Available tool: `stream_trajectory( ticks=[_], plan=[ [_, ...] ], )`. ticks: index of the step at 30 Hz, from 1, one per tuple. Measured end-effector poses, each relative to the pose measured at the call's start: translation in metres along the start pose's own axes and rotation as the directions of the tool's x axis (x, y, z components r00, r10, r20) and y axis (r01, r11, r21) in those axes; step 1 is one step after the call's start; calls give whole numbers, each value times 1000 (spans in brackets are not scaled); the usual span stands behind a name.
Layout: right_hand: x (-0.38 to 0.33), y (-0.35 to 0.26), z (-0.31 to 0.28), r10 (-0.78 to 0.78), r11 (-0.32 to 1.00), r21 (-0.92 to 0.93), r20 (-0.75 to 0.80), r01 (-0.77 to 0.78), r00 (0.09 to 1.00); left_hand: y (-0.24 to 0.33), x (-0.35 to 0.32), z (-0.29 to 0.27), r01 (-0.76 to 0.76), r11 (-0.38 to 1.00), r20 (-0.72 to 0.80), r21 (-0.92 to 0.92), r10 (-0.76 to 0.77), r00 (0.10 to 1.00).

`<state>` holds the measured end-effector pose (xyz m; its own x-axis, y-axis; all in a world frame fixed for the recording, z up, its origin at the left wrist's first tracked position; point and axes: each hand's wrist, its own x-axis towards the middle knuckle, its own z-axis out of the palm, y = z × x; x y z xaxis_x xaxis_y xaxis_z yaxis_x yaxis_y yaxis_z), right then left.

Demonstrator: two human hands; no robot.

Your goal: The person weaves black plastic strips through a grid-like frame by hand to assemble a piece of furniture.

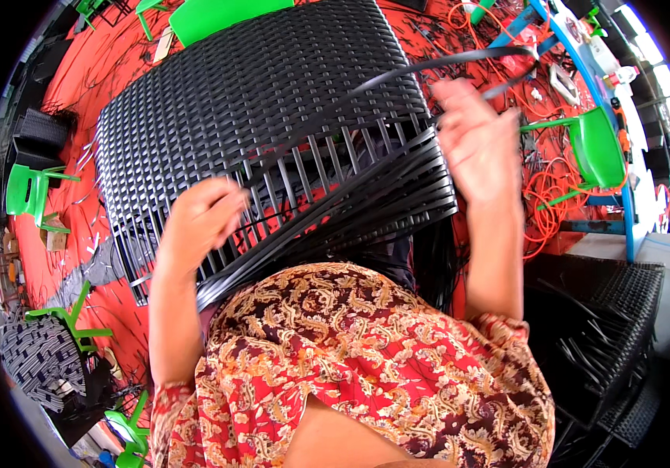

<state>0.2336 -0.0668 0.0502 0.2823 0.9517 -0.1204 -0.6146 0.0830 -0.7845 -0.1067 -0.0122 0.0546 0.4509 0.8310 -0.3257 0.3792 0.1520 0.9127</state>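
A panel of black woven plastic wicker [272, 86] lies across my lap, tightly woven at its far part. Toward me, bare slats [300, 183] run unwoven, with gaps between them. My left hand [204, 214] is closed at the left of these slats, its fingers pinching a flat black strip [366, 87]. From there the strip arcs over the weave to the upper right and loops back near my right hand. Raised beside the panel's right edge, my right hand [477, 144] is smeared by motion, fingers and thumb apart. A bundle of loose black strips [335, 207] lies slantwise across the near slats.
Green plastic chairs [596, 148] stand around on a red floor covering [62, 257] strewn with black offcuts. An orange hose [549, 195] lies coiled at the right, near a blue-framed table [627, 207]. More black wicker [623, 327] stands at my lower right.
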Motion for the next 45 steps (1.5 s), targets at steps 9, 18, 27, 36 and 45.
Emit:
stream_trajectory(
  ticks=[9,18,27,36,45],
  plan=[
    [-36,65,34,-52,956,-280,123,86,991,22,44,82,-402,910,249,101,368,896],
    [-40,53,12,19,978,-207,71,-4,997,19,47,82,-146,988,342,59,117,932],
    [-46,54,-14,-13,986,-166,4,13,1000,13,51,87,-69,990,388,126,15,922],
    [-19,29,-25,-364,665,-728,-122,166,923,-6,116,107,-679,524,135,514,732,668],
    [2,39,-41,-399,342,-939,-108,39,911,-14,154,162,-472,384,228,793,532,815]
  ],
)
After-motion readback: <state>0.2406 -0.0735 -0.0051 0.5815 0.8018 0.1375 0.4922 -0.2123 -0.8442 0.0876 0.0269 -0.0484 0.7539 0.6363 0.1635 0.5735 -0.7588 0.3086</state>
